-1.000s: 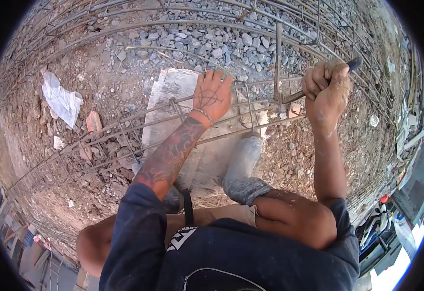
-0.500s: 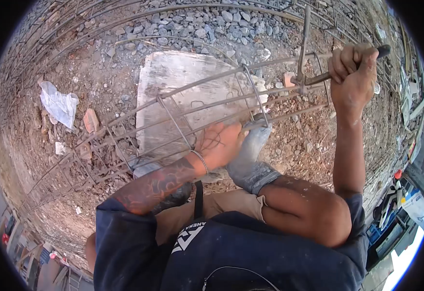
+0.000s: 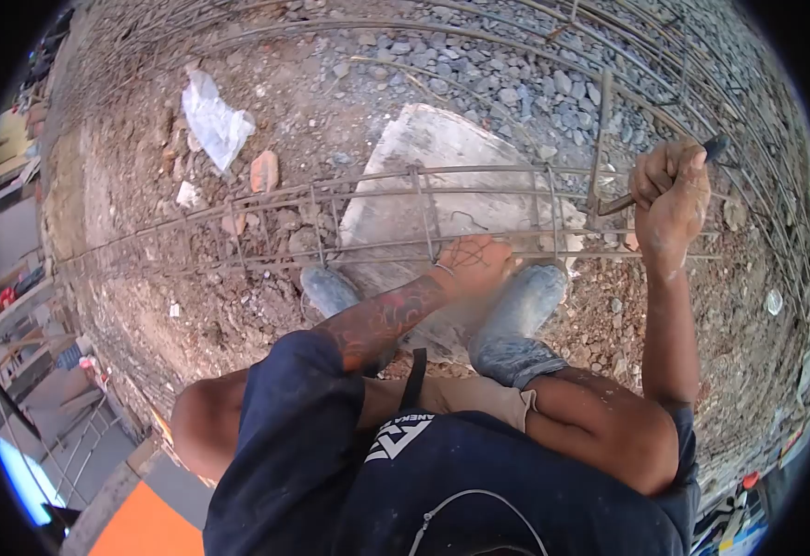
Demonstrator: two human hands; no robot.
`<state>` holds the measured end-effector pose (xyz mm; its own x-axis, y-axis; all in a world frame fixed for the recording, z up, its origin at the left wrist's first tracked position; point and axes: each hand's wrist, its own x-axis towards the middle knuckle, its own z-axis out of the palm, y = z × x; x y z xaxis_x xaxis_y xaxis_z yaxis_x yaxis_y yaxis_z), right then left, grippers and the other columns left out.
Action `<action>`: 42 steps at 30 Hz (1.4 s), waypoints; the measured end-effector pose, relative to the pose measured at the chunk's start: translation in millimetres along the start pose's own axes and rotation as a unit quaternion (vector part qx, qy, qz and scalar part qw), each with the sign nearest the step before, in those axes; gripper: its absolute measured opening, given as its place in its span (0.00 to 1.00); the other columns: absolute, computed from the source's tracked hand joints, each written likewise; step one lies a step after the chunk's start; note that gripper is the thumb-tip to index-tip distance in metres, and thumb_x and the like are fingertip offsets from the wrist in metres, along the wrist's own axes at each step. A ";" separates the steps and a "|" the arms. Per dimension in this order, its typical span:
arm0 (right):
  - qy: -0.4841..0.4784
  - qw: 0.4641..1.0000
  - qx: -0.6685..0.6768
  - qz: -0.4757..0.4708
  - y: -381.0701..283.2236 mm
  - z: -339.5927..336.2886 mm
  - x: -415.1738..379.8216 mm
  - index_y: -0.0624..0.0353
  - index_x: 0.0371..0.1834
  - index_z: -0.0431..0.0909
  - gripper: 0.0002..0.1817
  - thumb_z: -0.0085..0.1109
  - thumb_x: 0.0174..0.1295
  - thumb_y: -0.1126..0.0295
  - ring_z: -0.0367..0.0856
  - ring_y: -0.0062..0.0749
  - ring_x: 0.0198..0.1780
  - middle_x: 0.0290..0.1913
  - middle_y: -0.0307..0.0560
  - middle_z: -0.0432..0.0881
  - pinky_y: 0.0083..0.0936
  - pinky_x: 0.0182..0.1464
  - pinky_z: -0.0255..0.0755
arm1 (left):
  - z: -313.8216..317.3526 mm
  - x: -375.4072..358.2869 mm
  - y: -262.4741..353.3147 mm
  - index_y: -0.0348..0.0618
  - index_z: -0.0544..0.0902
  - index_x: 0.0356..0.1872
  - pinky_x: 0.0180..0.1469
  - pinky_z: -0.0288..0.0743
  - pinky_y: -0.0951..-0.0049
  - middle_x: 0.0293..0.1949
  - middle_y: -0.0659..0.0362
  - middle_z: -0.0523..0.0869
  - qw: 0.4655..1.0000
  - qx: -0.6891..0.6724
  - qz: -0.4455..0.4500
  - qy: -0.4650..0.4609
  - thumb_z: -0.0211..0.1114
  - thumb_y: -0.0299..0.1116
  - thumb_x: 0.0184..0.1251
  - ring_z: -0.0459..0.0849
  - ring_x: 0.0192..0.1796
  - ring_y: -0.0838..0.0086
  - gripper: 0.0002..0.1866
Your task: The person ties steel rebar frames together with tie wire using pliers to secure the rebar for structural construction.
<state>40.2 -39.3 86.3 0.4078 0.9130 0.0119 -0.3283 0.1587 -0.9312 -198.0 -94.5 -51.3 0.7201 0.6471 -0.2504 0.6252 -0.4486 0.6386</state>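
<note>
Ground: rough brown soil (image 3: pixel 136 208), littered with stones
Far side: loose grey gravel (image 3: pixel 479 65)
Far left: crumpled translucent plastic (image 3: pixel 215 120), reddish brick chunk (image 3: pixel 264 171) nearby
Middle: pale, worn board (image 3: pixel 451 139) lying flat
Near left: flat orange surface (image 3: pixel 150 524), bright bluish-white patch (image 3: pixel 25 477)
Light: daylight-like, fairly even

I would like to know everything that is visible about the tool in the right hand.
The tool looks like worn, brownish metal, with a sharp corner between two arms. One arm runs through the closed right hand, and its dark end sticks out past the thumb. The other arm points away from the person, beyond the near bars of the steel cage. Whether the corner touches the cage cannot be told.
</note>
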 end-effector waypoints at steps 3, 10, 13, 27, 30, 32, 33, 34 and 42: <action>0.006 1.000 0.000 0.002 11.0 -7.3 7.4 0.52 0.26 0.60 0.21 0.44 0.73 0.50 0.51 0.15 0.19 0.19 0.30 0.54 0.17 0.18 0.44 | -12.2 6.2 8.9 0.43 0.80 0.30 0.40 0.75 0.54 0.25 0.47 0.82 0.995 -0.010 -0.054 -0.084 0.58 0.45 0.68 0.82 0.32 0.52 0.16; -0.016 0.999 -0.002 -0.040 -9.8 -29.7 -16.4 0.52 0.26 0.60 0.22 0.41 0.74 0.49 0.50 0.15 0.18 0.19 0.30 0.54 0.17 0.18 0.43 | -5.5 -22.3 33.1 0.40 0.79 0.29 0.39 0.73 0.53 0.25 0.44 0.81 0.985 -0.021 -0.048 -0.163 0.56 0.43 0.69 0.80 0.32 0.49 0.17; -0.043 0.999 -0.004 -0.011 -23.9 -38.6 -23.9 0.51 0.25 0.57 0.24 0.41 0.73 0.47 0.48 0.15 0.18 0.18 0.30 0.53 0.17 0.18 0.42 | 1.0 -20.7 20.7 0.39 0.79 0.29 0.37 0.73 0.53 0.23 0.44 0.80 0.984 -0.031 -0.049 -0.168 0.56 0.44 0.69 0.80 0.30 0.48 0.18; -0.182 0.978 0.026 0.098 60.4 16.2 48.1 0.51 0.23 0.54 0.29 0.42 0.69 0.39 0.48 0.17 0.17 0.16 0.31 0.51 0.20 0.18 0.42 | -85.2 165.0 5.2 0.36 0.72 0.50 0.45 0.71 0.65 0.39 0.53 0.76 0.703 -0.666 -0.180 0.172 0.52 0.47 0.74 0.75 0.36 0.68 0.21; -0.080 0.983 0.031 0.160 79.0 14.2 52.0 0.50 0.22 0.55 0.28 0.43 0.69 0.41 0.48 0.17 0.17 0.17 0.31 0.52 0.20 0.18 0.42 | -56.8 181.1 -1.6 0.38 0.73 0.47 0.30 0.68 0.75 0.28 0.62 0.74 0.581 -0.785 -0.142 0.163 0.46 0.47 0.78 0.70 0.24 0.78 0.20; -0.064 0.985 0.001 0.162 77.1 20.5 50.3 0.50 0.22 0.56 0.27 0.44 0.69 0.41 0.48 0.17 0.16 0.17 0.31 0.53 0.19 0.18 0.42 | -50.5 182.6 5.7 0.39 0.74 0.43 0.22 0.59 0.80 0.22 0.66 0.69 0.633 -0.734 -0.156 0.189 0.46 0.46 0.78 0.63 0.20 0.84 0.18; -0.049 0.987 -0.022 0.153 76.2 23.8 50.1 0.50 0.22 0.56 0.27 0.45 0.69 0.41 0.48 0.17 0.16 0.17 0.31 0.53 0.19 0.17 0.42 | -47.4 183.2 8.3 0.39 0.74 0.43 0.22 0.59 0.80 0.22 0.66 0.69 0.629 -0.737 -0.159 0.189 0.46 0.46 0.78 0.63 0.20 0.84 0.18; -0.034 0.986 -0.030 0.162 75.4 28.7 51.2 0.50 0.23 0.58 0.26 0.47 0.70 0.44 0.51 0.16 0.16 0.16 0.31 0.55 0.18 0.17 0.43 | -49.1 184.8 10.7 0.38 0.76 0.39 0.21 0.60 0.80 0.21 0.67 0.69 0.634 -0.730 -0.146 0.208 0.47 0.45 0.78 0.64 0.19 0.84 0.19; -0.045 0.943 -0.316 0.098 79.3 68.8 64.9 0.54 0.25 0.64 0.22 0.55 0.68 0.51 0.58 0.12 0.17 0.17 0.31 0.63 0.15 0.17 0.50 | -61.6 192.2 9.5 0.38 0.79 0.40 0.35 0.72 0.79 0.32 0.64 0.80 0.589 -0.791 -0.051 0.158 0.49 0.44 0.77 0.77 0.33 0.83 0.18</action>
<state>-18.0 58.4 38.3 0.3090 0.9340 -0.1793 0.1943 -0.2465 -0.9495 -72.2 63.6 -48.6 0.4539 0.8157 -0.3586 -0.5829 0.5762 0.5729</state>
